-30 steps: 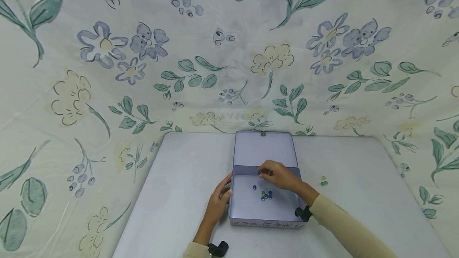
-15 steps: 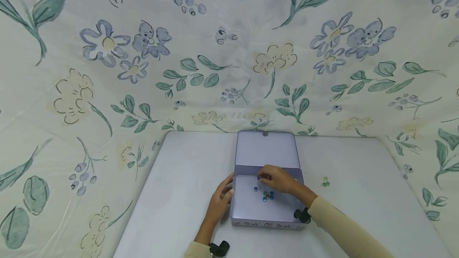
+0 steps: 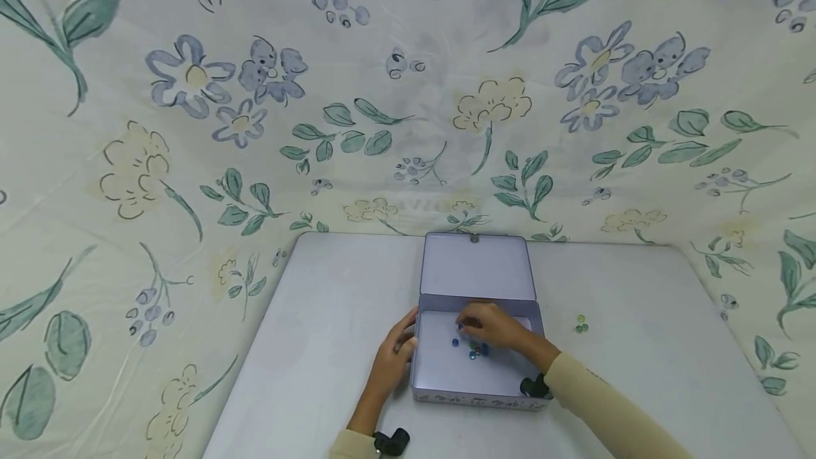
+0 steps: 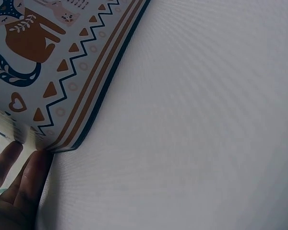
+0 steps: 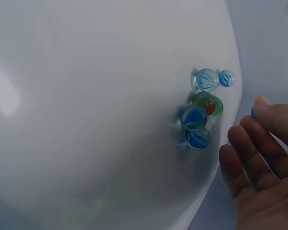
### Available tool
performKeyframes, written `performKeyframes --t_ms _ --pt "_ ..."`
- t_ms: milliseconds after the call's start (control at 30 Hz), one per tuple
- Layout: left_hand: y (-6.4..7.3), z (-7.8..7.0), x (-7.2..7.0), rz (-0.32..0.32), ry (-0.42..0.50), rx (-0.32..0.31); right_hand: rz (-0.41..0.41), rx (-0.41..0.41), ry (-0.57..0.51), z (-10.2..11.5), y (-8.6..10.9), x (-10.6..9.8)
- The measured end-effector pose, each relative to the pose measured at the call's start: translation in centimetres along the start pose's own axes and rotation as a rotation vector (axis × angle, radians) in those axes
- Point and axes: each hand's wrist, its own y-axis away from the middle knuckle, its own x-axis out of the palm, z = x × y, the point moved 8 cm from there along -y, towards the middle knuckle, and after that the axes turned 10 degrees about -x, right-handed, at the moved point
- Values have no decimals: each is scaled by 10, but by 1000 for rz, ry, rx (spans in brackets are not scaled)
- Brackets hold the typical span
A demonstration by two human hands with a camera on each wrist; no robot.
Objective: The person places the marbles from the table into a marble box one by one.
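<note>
A shallow metal tin box [image 3: 446, 377] stands open on the white table, its lid folded back. My left hand [image 3: 390, 363] rests against the box's left side with the fingers extended; in the left wrist view its fingertips [image 4: 34, 165] touch a corner of the patterned tin. Inside the box, my right hand [image 3: 494, 324] pinches a blue marble [image 5: 253, 114] between thumb and index finger, low over the floor. A cluster of blue, green and red glass marbles [image 5: 194, 118] lies near that hand, and a single blue marble [image 3: 455, 342] sits left of the cluster.
Several green marbles [image 3: 581, 324] lie on the white table [image 3: 306, 346] to the right of the box. The raised lid [image 3: 474, 268] leans back toward a floral cloth [image 3: 382, 112] behind the table.
My right hand has moved lower and slightly toward me inside the box, bringing the pinched marble near the single blue one. The left hand stays at the box's side.
</note>
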Motion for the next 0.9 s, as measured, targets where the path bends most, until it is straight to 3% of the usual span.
performKeyframes --t_ms 167,533,767,900 --pt "0 0 0 -3 -5 -6 20 -28 24 0 0 3" --pt "2 -3 -1 -5 8 18 39 -9 22 -2 3 10" --pt "1 0 0 -10 -19 -7 48 12 40 -3 2 10" --pt "7 -14 -2 -9 -18 -10 53 21 57 -2 1 11"
